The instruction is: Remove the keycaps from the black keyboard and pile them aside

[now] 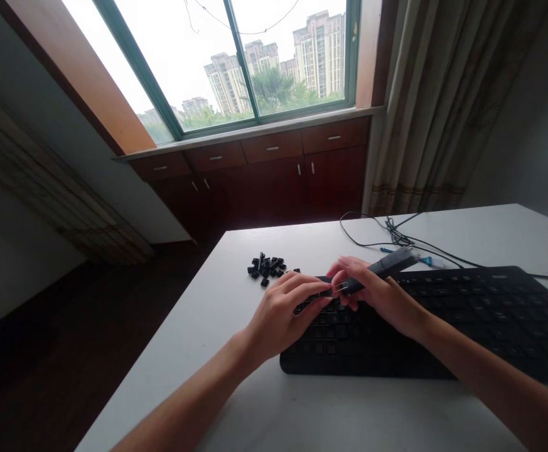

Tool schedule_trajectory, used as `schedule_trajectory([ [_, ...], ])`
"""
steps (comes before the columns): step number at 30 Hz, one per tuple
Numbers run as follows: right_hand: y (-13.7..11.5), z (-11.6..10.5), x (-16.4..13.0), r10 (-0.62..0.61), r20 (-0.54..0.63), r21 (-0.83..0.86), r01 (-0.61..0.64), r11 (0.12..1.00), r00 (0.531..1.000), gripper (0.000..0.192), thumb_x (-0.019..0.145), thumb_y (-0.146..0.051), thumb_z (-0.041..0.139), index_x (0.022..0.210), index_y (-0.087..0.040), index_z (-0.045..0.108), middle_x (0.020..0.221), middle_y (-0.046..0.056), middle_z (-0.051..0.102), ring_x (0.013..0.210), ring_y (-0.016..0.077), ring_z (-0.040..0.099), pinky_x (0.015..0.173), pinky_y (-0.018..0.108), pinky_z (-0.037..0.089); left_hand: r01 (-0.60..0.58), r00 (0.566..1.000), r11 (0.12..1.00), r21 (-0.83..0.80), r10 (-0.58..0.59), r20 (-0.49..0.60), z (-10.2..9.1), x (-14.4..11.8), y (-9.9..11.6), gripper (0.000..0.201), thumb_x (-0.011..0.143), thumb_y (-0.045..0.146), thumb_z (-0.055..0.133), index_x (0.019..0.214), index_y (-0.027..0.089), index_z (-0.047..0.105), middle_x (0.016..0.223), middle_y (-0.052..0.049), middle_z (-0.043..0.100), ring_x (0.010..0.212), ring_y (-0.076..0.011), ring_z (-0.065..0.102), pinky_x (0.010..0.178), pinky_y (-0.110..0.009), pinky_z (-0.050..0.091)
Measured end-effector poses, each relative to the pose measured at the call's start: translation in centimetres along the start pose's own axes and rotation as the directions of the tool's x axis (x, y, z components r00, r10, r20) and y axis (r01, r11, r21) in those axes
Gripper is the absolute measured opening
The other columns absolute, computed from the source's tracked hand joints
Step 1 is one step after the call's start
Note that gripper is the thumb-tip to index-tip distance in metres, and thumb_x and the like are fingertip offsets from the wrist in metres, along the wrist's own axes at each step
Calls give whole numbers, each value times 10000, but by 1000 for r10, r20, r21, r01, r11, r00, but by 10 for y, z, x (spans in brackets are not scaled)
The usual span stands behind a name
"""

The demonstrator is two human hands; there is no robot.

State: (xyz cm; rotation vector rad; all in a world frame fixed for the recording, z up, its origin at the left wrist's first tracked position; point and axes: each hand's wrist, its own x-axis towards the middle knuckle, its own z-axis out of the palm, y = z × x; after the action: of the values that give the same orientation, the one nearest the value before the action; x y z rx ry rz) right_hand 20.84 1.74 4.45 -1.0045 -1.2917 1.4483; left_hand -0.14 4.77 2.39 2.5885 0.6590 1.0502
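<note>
Backlit: daylight through window (243,63), sky (170,47) blown near white. Room dim; floor (42,364) at left almost black. Table (212,320) pale, greyer toward bottom. Keyboard (452,314) murky, key markings mostly unreadable. Wide-angle stretch toward edges; soft detail.
</note>
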Motion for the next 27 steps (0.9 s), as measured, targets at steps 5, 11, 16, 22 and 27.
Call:
schedule_trajectory([
  [5,6,-1,0,-13,-48,52,15,999,999,447,956,-579,501,986,-163,661,848,38,626,707,159,591,580,250,468,-8,999,1000,-16,8,-54,0,0,2,245,943,200,664,1187,225,656,1081,-64,728,947,-188,663,828,-340,564],
  [11,5,-1,-1,-26,31,152,21,988,999,314,944,-481,573,907,-175,634,867,16,581,715,142,564,614,251,452,-32,988,999,-2,31,-148,-2,3,6,254,912,155,694,1155,221,663,1046,-48,727,928,-181,657,824,-340,549],
  [16,2,-1,-4,-31,96,260,5,965,995,300,970,-452,530,928,-180,649,873,31,594,713,152,548,625,267,445,-63,979,998,-10,60,-193,-3,4,6,302,883,126,723,1159,215,643,1039,-42,728,929,-179,656,840,-347,544],
  [22,4,-1,-3,-15,98,362,-22,932,995,314,966,-466,537,945,-192,689,842,26,619,691,147,542,621,260,433,-81,978,997,-2,79,-195,-1,3,6,296,891,166,724,1169,215,635,1021,-45,734,899,-179,660,815,-341,546],
  [27,5,-1,-1,-3,99,385,-36,922,995,425,969,-529,497,875,-175,711,794,43,624,664,156,534,590,264,411,-82,980,997,-10,79,-181,2,2,6,291,890,176,728,1165,212,638,1020,-47,729,894,-181,650,808,-338,537],
])
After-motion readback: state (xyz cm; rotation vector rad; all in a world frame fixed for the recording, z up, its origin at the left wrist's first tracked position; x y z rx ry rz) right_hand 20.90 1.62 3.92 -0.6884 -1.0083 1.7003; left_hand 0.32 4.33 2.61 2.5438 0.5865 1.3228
